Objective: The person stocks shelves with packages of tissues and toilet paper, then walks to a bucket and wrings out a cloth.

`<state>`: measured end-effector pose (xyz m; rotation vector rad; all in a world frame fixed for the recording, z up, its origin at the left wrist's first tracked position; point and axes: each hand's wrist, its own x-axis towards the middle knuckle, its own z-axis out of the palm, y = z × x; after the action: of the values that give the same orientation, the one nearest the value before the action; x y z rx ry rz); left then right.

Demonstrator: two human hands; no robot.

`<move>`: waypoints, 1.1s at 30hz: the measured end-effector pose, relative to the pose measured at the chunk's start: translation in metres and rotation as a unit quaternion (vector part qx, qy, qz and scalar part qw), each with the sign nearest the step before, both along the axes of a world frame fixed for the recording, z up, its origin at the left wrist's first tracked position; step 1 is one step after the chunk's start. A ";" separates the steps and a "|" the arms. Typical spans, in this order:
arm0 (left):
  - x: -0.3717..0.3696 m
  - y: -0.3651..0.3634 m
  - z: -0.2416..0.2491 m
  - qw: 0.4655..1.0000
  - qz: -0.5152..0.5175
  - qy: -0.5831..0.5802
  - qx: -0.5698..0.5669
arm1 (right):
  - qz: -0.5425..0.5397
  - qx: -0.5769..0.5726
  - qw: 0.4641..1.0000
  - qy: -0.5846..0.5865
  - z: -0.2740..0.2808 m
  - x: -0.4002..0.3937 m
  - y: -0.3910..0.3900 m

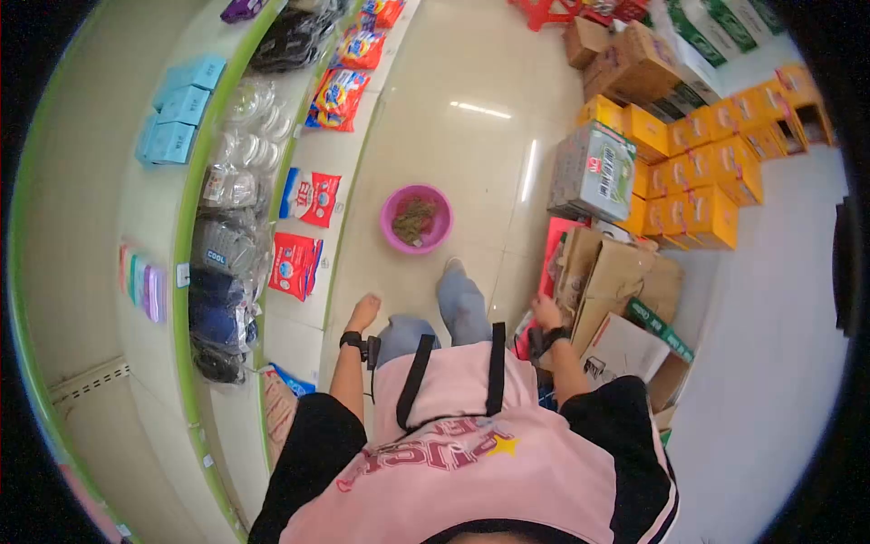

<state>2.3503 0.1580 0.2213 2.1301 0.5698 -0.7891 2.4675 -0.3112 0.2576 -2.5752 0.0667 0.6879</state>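
My left hand (364, 313) hangs beside my left leg with its fingers curled in, and nothing shows in it. My right hand (546, 313) is down by my right side, its fingers bent, next to a red flat-looking thing (555, 243) and the cardboard. What it grips, if anything, is hidden. On the floor ahead of my feet stands a pink plastic basin (388, 238) with a brownish-green clump (413, 218) in it. Neither hand touches the basin.
Shelves on the left carry red detergent bags (294, 265), bagged goods (227, 245) and light-blue boxes (178, 118). Along the right wall are stacked yellow boxes (711, 218), a grey carton (594, 172) and flattened cardboard (634, 276). A red stool (542, 11) is at the far end.
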 end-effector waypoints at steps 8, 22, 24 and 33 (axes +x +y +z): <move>0.081 0.010 -0.051 0.975 0.185 -0.030 -0.123 | 0.011 0.050 0.995 0.091 -0.153 0.194 0.100; 0.150 0.123 -0.301 0.993 0.098 0.039 -0.049 | 0.320 -0.011 0.942 0.100 -0.519 0.224 0.325; 0.139 0.147 -0.330 0.995 0.099 0.000 0.021 | 0.255 -0.003 0.963 0.086 -0.511 0.224 0.337; 0.087 0.139 -0.308 0.981 0.156 0.108 0.024 | 0.129 0.157 0.977 -0.063 -0.455 0.217 0.343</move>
<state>2.4369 0.2973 -0.0870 1.9422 1.0194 -0.8376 2.6849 0.0320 -0.1969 -2.3332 -0.3936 0.5713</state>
